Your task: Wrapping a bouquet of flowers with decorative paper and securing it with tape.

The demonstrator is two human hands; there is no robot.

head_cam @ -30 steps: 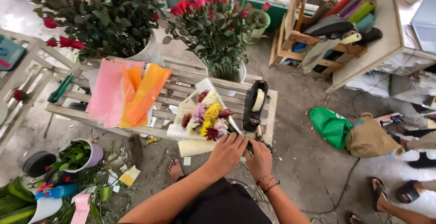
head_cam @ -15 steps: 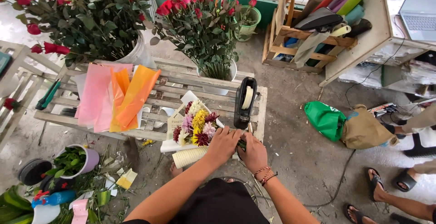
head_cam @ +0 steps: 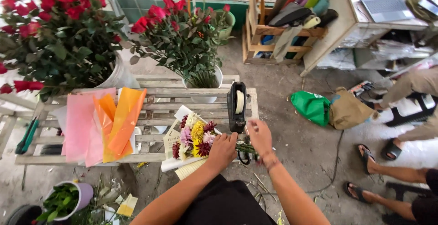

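Observation:
A small bouquet of yellow, pink and dark red flowers lies on white wrapping paper on a slatted wooden bench. My left hand grips the bouquet at its stems. My right hand hovers just right of it, fingers partly spread, next to a black tape dispenser with a white tape roll. Green stems stick out between my two hands. Whether the right hand holds a strip of tape I cannot tell.
Pink and orange wrapping sheets lie on the bench's left. Two white buckets of red roses stand behind. Green bag and brown bag lie on the floor at right, near other people's sandalled feet. A rack of paper rolls stands at the back.
My right hand has lifted off the stems and moved up beside the tape dispenser. My left hand stays on the bouquet. The view has shifted slightly downward.

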